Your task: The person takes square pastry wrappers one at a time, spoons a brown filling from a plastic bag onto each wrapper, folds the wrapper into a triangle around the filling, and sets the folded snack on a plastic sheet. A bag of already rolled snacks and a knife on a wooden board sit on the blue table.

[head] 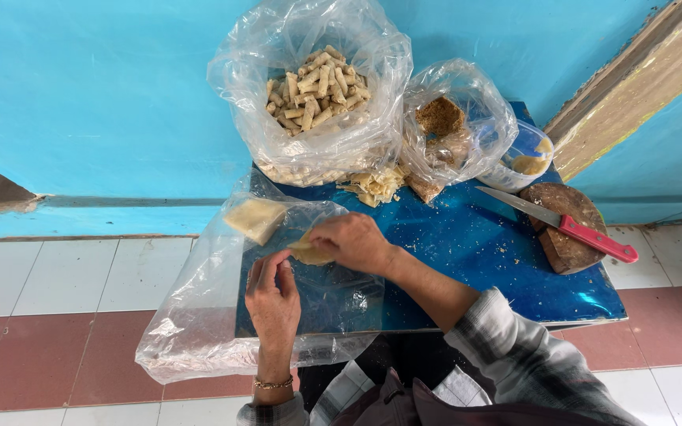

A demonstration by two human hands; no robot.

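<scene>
1. Step, as judged: rolling or folding a wrapper (309,251) around filling, mid-roll, not yet a finished tube.
2. Right hand (354,242): palm down, closed on the wrapper's right end, pinning it to the plastic sheet (199,331).
3. Left hand (272,293): fingers bunched narrow at the wrapper's near-left edge; touching or just short of it, cannot tell. Nothing else held.
4. Wrapper location: near-left part of the blue counter (475,244), on the sheet, between both hands.
5. Wrapper stack (256,218): just far-left of the hands, inside the same plastic.
6. Far side: big bag of rolls (317,91); smaller bag with brown crumbly filling (440,118) to its right; loose scraps (376,185) between them.
7. Right: bowl (526,158), knife (562,222) with red handle lying across a round wooden block (566,233). Well apart from the hands.
8. Next move, as judged: calls for an even forward roll with both hands, ends tucked, light pressure so the thin sheet doesn't tear.
</scene>
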